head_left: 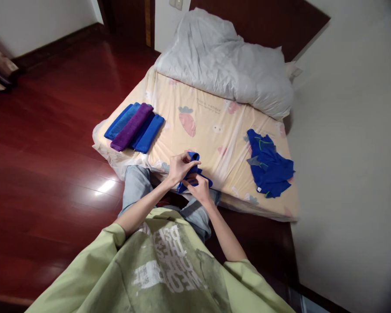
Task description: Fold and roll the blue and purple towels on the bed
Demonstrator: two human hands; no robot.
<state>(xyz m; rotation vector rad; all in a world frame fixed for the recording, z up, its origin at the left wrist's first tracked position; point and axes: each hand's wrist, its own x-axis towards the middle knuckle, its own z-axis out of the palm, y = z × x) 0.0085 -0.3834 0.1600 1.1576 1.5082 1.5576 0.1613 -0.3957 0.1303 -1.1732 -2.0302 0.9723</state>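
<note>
Both my hands work on a small blue cloth (194,157) at the near edge of the bed. My left hand (180,167) pinches its upper part between thumb and fingers. My right hand (199,188) grips a lower part, closer to my lap. The cloth is bunched, and part of it is hidden behind my fingers. To the left lie several folded blue towels (151,132), with a folded purple towel (133,126) resting on top. At the right, a crumpled blue garment (270,167) with green seams and a white tag lies on the sheet.
A patterned sheet (215,130) covers the bed. At its far end lies a bunched grey-white quilt (211,61). A wall (348,143) stands close on the right. Dark red wooden floor (52,165) stretches out on the left.
</note>
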